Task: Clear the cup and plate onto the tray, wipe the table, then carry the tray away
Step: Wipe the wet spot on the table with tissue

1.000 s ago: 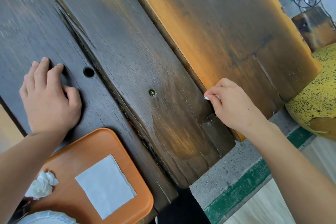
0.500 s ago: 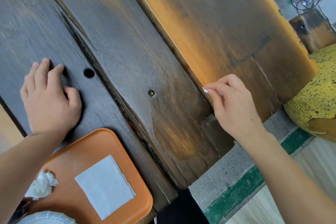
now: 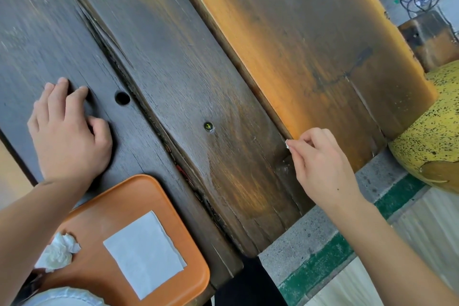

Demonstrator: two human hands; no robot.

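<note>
Dark wooden table [image 3: 173, 57] is carrying the left hand [image 3: 67, 131] resting flat beside the orange tray [image 3: 191, 251], while the right hand [image 3: 320, 164] is pinching a white scrap [image 3: 288, 143], best lifted slowly leftward onto that tray.

Rough dark wood table [image 3: 173, 57]; smooth orange plastic tray [image 3: 193, 278].

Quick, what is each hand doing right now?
Left hand: holding nothing, fingers resting on the table.
Right hand: pinching a small white scrap.
</note>
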